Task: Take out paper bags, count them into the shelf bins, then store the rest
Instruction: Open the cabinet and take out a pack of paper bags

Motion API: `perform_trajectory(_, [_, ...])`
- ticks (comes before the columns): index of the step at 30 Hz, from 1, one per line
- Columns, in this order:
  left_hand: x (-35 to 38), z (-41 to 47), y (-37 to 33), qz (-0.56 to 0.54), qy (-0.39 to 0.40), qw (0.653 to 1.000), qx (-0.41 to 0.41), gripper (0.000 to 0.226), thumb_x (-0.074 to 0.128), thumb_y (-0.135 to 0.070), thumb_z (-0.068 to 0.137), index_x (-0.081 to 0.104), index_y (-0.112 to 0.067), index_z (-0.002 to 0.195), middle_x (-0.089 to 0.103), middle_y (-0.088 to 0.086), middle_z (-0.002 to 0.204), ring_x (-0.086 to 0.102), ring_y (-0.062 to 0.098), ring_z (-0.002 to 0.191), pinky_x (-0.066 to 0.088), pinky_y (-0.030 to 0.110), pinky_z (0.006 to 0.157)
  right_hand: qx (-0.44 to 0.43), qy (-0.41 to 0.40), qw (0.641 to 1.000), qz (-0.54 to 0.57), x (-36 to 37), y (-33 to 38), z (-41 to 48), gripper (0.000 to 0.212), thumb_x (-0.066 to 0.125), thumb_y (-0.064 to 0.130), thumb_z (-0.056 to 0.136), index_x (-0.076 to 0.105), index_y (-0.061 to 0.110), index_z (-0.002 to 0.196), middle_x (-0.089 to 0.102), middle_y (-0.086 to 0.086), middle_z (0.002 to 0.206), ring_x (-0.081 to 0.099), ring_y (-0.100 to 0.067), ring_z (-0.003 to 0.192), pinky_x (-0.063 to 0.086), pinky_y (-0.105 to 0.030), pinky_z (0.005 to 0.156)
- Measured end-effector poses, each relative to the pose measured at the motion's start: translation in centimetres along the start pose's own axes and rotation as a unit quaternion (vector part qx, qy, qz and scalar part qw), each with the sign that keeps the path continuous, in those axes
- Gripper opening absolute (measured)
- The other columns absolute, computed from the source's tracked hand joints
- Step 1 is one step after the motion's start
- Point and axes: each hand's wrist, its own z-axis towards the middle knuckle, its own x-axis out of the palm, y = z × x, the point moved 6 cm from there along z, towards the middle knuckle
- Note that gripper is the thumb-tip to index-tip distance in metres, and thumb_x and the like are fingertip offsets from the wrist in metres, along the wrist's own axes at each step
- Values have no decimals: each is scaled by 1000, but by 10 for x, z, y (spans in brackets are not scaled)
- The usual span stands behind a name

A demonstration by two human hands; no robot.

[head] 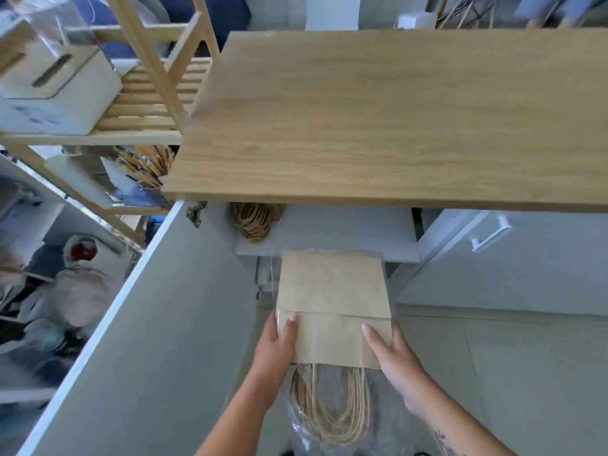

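Both hands, left hand [279, 343] and right hand [393, 355], clamp the paper-bag bundle [332, 301] at its sides (twine handles [330, 406] trailing toward the person), long axis pointing into the cabinet shelf [329, 230].

A grey cabinet shelf [345, 230] was seen beneath a bare wooden countertop [394, 116]. On it lay bundled twine handles [254, 222], and one end of a paper bag stack [332, 291] was rested there.

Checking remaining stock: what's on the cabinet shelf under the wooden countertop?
Twine handles of more bags on the cabinet shelf; their bodies are hidden beneath the countertop.
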Motion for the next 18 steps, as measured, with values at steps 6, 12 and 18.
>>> perform_trajectory(6, [-26, -75, -33, 7, 23, 997, 71, 31, 50, -45, 100, 51, -39, 130, 64, -14, 117, 63, 2, 101, 49, 14, 65, -75, -49, 996, 29, 2, 24, -88, 34, 63, 44, 90, 55, 32, 121, 68, 13, 114, 62, -3, 102, 44, -21, 78])
perform_trajectory(12, [-44, -106, -71, 5, 26, 992, 124, 30, 50, -47, 100, 54, -37, 127, 66, -11, 114, 64, 8, 101, 50, 22, 70, -151, -66, 985, 50, 1, 69, -133, 35, 62, 42, 91, 54, 33, 124, 67, 13, 112, 61, -3, 99, 44, -18, 73])
perform_trajectory(18, [-42, -105, -135, 22, 29, 986, 163, 47, 48, -55, 97, 52, -27, 134, 65, -5, 116, 63, 15, 102, 54, 31, 77, -201, -81, 975, 57, -12, 131, -137, 42, 62, 47, 90, 53, 34, 128, 66, 12, 114, 61, -7, 102, 46, -26, 79])
